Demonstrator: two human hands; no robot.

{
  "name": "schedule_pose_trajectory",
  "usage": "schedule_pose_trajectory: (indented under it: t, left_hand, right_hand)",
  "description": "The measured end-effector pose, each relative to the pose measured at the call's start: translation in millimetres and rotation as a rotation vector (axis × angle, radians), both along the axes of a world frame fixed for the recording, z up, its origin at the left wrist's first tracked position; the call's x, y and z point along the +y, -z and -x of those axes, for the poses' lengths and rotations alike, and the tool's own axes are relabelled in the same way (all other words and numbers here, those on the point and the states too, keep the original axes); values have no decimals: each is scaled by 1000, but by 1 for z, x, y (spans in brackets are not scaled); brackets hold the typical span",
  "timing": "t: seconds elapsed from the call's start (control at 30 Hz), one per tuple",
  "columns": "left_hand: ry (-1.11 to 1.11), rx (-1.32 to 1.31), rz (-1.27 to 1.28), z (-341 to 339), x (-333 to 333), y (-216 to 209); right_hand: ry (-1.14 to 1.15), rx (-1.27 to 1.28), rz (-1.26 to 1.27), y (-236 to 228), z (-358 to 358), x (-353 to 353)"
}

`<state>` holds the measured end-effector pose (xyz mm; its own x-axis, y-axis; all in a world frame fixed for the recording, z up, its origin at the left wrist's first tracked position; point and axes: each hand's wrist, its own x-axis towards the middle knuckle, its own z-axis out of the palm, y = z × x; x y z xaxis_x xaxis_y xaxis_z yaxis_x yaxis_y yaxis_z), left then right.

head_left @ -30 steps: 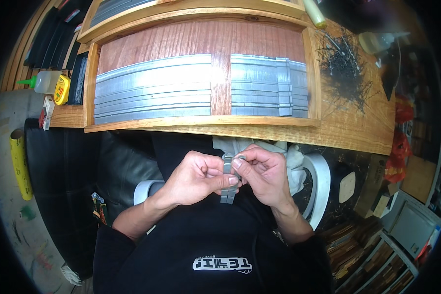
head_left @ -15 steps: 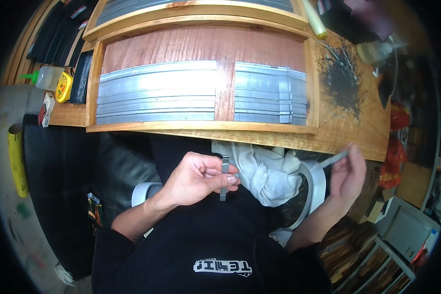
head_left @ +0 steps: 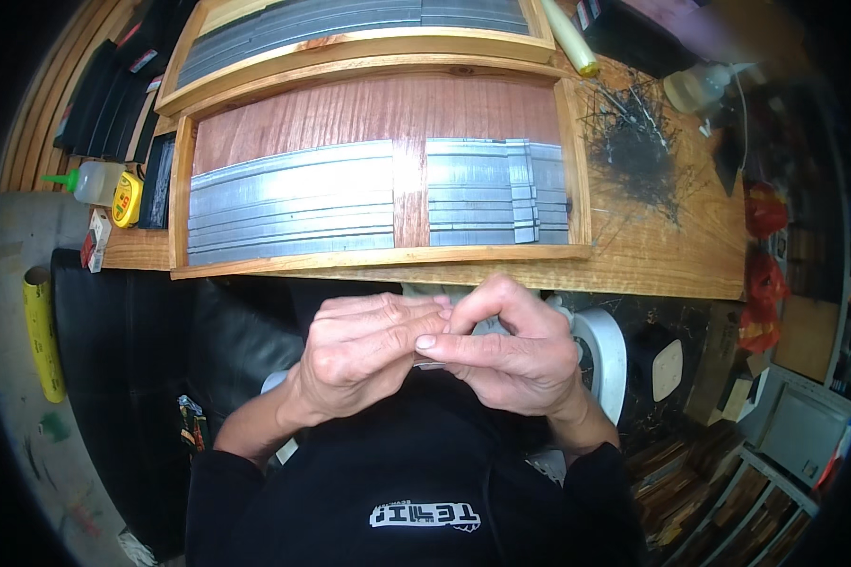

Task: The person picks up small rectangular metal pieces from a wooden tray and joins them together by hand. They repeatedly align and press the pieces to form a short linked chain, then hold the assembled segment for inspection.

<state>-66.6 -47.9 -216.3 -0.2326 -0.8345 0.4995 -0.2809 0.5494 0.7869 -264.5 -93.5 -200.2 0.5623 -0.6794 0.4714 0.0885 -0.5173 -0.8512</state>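
Fingertips together in front of my dark top, both hands are pinched closed. My left hand [head_left: 364,354], palm turned down, grips a small grey metal strip [head_left: 429,361], of which only a sliver shows under the fingers. Thumb and forefinger of my right hand [head_left: 520,354] press at the same spot, against the left fingertips. What lies between the fingers is mostly hidden. Just beyond the hands, a shallow wooden tray [head_left: 378,261] on the table holds rows of flat grey metal strips [head_left: 293,203] in two groups, with bare reddish wood between and behind them.
A second wooden tray [head_left: 359,49] of strips stands behind. On the wooden table [head_left: 667,269] lie a heap of thin dark offcuts [head_left: 633,142], a pale yellow rod [head_left: 572,42], a bottle [head_left: 698,87] and a yellow tape measure [head_left: 128,197]. A white curved armrest [head_left: 607,354] is beside my right forearm.
My right hand has come in from the right, where it held a grey strip, to meet the left. The left hand has turned over, covering its strip. The view has shifted slightly.
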Motion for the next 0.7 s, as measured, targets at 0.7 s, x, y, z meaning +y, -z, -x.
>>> schedule_pose_trajectory:
  t: [0.7]
  left_hand:
    - [209,528,-1417,-6,10,38]
  right_hand:
    - [85,-145,-1188,75,-4,38]
